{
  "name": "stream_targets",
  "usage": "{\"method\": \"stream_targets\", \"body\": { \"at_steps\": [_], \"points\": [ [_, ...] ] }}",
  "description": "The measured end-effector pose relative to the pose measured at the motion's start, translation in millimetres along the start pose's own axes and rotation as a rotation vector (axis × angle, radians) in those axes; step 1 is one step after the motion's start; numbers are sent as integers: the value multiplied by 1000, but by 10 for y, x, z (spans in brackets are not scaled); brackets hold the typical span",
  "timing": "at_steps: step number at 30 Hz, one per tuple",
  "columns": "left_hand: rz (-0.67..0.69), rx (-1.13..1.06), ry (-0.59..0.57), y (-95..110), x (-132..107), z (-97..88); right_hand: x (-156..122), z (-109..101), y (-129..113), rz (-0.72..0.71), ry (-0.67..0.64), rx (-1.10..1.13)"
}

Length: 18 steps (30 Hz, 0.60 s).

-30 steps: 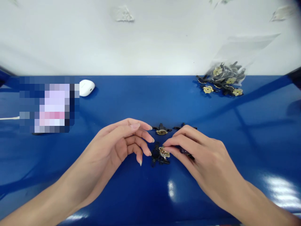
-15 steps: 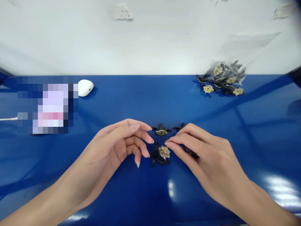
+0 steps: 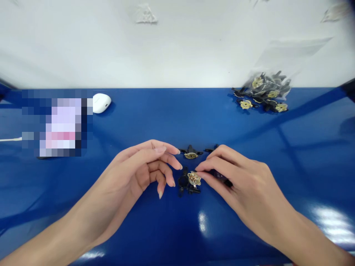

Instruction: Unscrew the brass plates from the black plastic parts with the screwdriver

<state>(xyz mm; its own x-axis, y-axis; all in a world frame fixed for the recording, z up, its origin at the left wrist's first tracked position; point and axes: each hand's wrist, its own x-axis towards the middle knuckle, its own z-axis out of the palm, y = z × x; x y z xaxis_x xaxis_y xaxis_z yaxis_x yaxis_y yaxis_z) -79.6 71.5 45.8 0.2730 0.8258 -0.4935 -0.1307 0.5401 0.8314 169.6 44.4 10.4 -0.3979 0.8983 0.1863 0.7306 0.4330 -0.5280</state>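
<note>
My left hand hovers at the left of the small parts, its fingers loosely curved and apart, with nothing in it. My right hand is closed in a pinch, thumb and index fingertips together at the upper right edge of a round brass-coloured disc. Whatever lies between those fingertips is too small to make out. Beside the disc, and partly under it, lies a black plastic part with arms. Just behind them rests another black part with a brass-coloured disc. Dark parts are partly hidden by my right hand.
A clear plastic bag of similar black parts lies at the back right, with several loose ones before it. At the left are a white rounded case and a pixelated device on the blue table.
My right fingertips have come slightly down to the edge of the brass-coloured disc. My left hand stays almost still, its lower fingers curling a little.
</note>
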Motion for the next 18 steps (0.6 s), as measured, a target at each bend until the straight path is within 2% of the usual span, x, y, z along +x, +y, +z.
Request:
{"method": "stream_targets", "body": {
  "at_steps": [8,18],
  "points": [
    [1,-10,-5,-29,1,-9,-7,7,-8,-31,-6,-58],
    [6,-1,-17,-26,-6,-14,-2,-55,-13,4,-50,48]
  ]
}}
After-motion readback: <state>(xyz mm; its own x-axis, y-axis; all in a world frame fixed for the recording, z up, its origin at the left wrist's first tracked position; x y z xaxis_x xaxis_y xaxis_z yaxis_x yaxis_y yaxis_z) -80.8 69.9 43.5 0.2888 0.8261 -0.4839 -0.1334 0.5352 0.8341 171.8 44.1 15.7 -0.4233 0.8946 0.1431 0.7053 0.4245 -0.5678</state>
